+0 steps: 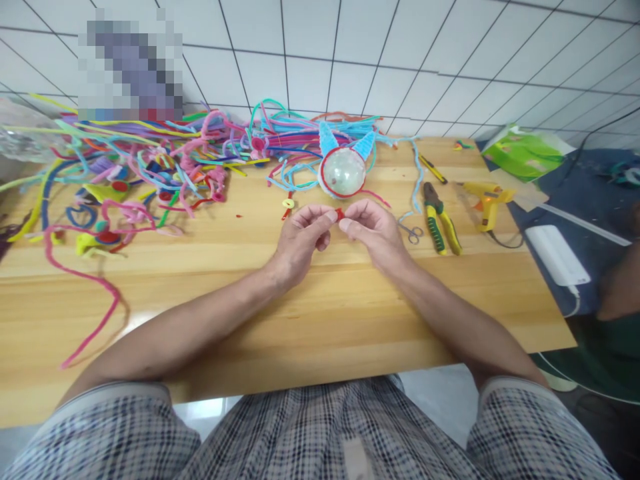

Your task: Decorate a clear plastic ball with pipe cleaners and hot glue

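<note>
Between my fingertips is a small red piece (339, 214), probably a bit of pipe cleaner; its exact shape is too small to tell. My left hand (306, 237) pinches its left side, and my right hand (371, 230) pinches it from the right. Just beyond my hands stands a clear round ball (344, 172) with a red rim and two blue fuzzy ears (363, 145). Left of it lies a small yellow ring (288, 203) on a red strip. Small scissors (415, 235) rest to the right of my right hand.
Tangled coloured pipe cleaners (200, 150) cover the back left. On the right lie pliers (441, 220), a yellow cutter knife (433, 168) and a yellow glue gun (486, 200). A white power strip or box (557, 255) and a green bag (525, 152) are beyond, near another person's arm (620, 290).
</note>
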Tool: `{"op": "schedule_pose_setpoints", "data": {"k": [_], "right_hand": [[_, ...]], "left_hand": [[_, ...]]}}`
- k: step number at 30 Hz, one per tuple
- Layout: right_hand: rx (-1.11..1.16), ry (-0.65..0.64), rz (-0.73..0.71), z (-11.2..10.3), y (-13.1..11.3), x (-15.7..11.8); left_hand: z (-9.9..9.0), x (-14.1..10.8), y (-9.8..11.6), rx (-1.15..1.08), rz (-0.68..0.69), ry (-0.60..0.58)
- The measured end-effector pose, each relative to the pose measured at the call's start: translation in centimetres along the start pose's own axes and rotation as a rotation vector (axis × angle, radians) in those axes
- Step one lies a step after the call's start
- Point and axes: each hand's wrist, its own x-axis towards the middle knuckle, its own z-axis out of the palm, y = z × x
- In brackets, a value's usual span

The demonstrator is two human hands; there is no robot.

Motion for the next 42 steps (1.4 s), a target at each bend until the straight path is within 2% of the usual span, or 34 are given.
{"op": "schedule_pose_setpoints", "data": {"k": [5, 13, 22, 32, 38, 42], "right_hand": [[-0.050, 0.009, -0.047, 0.1, 0.3, -0.3], [-0.104, 0.004, -0.072, -0.2, -0.2, -0.3], [-0.130, 0.073, -0.145, 0.1, -0.3, -1.0], [-0.164, 0.070, -0.190, 0.5, 0.0, -1.3], [-0.174, 0.077, -0.213, 0.4, 0.0, -1.4], [-0.211, 0.057, -0.276, 0.3, 0.5, -1.2]], "left_hand": [[0.0, -0.3, -0.7, -0.017, 0.038, -0.027], [-0.4, 0.2, -0.4, 0.163, 0.289, -0.033], [-0.2, 0.3, -0.2, 0.156, 0.320, -0.052], [-0.2, 0.1, -0.4, 0.180, 0.303, -0.021], [-0.3, 0.1, -0.3, 0.167, 0.333, -0.068], [-0.7, 0.5, -0.5, 0.179, 0.355, -0.114]]}}
